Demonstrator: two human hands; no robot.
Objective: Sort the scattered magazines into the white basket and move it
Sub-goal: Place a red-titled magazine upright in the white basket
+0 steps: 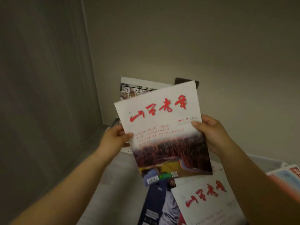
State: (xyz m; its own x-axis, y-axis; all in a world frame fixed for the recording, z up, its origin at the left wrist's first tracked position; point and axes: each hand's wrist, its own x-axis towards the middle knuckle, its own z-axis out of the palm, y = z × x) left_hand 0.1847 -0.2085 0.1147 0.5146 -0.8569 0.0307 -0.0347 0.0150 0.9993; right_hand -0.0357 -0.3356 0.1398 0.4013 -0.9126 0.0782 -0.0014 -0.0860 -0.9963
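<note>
Indoor room, prob. domestic: plain beige walls (pixel 194 38) meet at corner; magazines (pixel 207 202) strewn on grey surface (pixel 120 176), dim light.

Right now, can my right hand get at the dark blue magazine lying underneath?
Probably not yet. The right hand grips the held magazine together with the left hand, and that cover hides the top of the dark blue magazine. Let go first.

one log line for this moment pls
left hand: grips held magazine, left edge | right hand: grips its right edge | second white magazine: lying below | dark magazine: beside it
</note>
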